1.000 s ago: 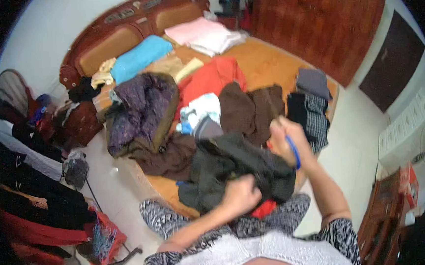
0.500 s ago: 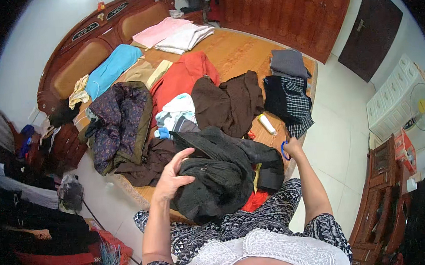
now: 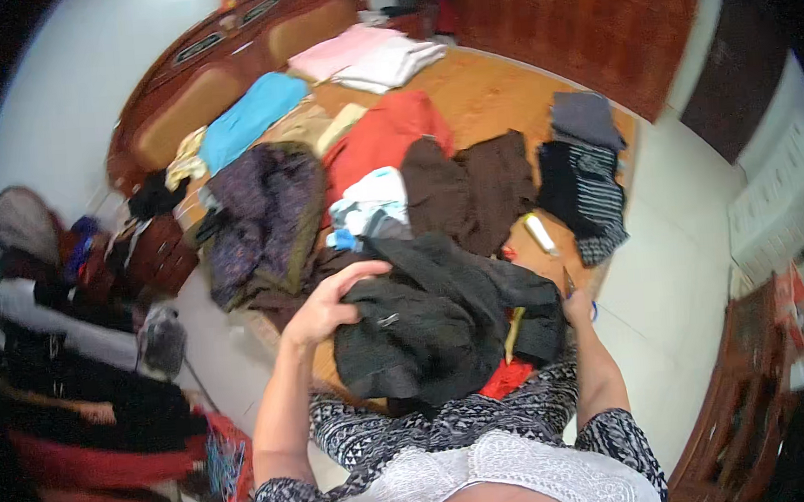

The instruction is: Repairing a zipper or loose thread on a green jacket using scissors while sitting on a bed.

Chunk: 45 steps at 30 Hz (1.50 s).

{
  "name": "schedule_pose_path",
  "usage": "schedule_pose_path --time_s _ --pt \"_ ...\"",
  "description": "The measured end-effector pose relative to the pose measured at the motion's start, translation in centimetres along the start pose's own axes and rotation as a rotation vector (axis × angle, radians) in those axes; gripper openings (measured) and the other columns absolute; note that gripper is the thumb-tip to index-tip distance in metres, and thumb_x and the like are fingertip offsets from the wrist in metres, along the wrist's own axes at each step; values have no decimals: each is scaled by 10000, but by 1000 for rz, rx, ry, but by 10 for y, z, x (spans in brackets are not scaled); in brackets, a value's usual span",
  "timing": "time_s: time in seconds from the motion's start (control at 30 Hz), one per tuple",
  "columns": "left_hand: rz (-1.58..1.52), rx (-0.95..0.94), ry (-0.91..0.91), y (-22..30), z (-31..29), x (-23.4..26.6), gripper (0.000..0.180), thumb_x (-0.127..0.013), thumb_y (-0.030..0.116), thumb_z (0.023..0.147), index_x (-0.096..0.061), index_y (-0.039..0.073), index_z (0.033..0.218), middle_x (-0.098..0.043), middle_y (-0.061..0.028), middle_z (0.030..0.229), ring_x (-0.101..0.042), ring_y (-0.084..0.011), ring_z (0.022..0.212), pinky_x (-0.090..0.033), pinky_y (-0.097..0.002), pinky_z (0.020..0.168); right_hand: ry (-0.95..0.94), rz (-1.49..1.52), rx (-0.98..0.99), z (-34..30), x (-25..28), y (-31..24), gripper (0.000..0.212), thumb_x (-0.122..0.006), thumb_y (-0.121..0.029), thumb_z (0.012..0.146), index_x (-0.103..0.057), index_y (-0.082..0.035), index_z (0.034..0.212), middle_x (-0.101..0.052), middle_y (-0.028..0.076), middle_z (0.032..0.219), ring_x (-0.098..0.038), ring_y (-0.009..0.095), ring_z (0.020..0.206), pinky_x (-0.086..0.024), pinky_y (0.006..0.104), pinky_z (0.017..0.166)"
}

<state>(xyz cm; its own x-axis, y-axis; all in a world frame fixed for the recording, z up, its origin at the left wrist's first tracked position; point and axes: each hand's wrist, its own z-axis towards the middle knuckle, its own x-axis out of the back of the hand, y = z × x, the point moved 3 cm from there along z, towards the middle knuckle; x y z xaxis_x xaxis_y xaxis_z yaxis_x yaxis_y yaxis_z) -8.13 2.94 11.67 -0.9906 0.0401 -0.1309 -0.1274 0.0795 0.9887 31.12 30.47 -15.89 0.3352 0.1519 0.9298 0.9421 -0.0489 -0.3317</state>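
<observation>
A black garment (image 3: pixel 435 319) lies bunched over my lap and the near edge of the bed, with a small pale mark on it. My left hand (image 3: pixel 327 308) is at the garment's left side, thumb and fingers apart, the fingertips against the cloth. To the right of the garment, my right hand (image 3: pixel 578 308) is closed around blue-handled scissors (image 3: pixel 568 281), the blades pointing away from me. A yellow strip (image 3: pixel 514 333) and a red cloth (image 3: pixel 506 378) show by the garment's right part. Beyond my right hand lies a white tube (image 3: pixel 541 233).
Across the bed lie a brown garment (image 3: pixel 468 195), a red-orange one (image 3: pixel 390 145), a dark patterned jacket (image 3: pixel 264 214) and a light blue cloth (image 3: pixel 253 121). Dark folded clothes (image 3: pixel 582 187) sit at the right edge. Piled clothes (image 3: pixel 74 358) stand left of the bed; a wooden cabinet (image 3: pixel 736 367) stands right.
The view has shifted, so the bed sits further right. The scissors have turned: their blades now point away from me. My left hand's fingers have come down against the black garment.
</observation>
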Motion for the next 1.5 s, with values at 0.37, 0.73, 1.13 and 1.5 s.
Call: schedule_pose_path --time_s 0.37,0.73,1.13,1.5 --pt "146 266 83 -51 -9 5 348 -645 220 826 -590 -46 1043 -634 -34 930 -563 -91 837 -446 -245 771 404 446 -194 12 40 65 334 -559 -206 790 -570 -24 1069 -634 261 966 -608 413 918 -470 458 822" --pt "232 62 304 -8 -17 9 146 -636 93 826 -640 -51 852 -634 -16 793 -553 -80 678 -456 -240 630 -66 125 165 14 -7 -2 353 -579 -86 767 -542 3 1106 -630 270 921 -617 411 876 -489 455 777" --pt "152 128 -5 20 26 -16 181 -671 90 816 -659 -50 930 -656 -23 818 -578 -75 711 -472 -234 665 -636 1025 842 -123 132 -233 431 -586 -189 853 -514 13 1227 -602 125 1134 -558 198 1056 -417 295 921" --pt "912 -161 -45 56 80 -16 264 -710 219 796 -631 -5 679 -572 -48 573 -502 -92 563 -410 -288 546 -1284 1131 782 -235 125 -291 433 -694 -172 772 -553 -4 1146 -598 58 1084 -560 159 994 -446 322 899"
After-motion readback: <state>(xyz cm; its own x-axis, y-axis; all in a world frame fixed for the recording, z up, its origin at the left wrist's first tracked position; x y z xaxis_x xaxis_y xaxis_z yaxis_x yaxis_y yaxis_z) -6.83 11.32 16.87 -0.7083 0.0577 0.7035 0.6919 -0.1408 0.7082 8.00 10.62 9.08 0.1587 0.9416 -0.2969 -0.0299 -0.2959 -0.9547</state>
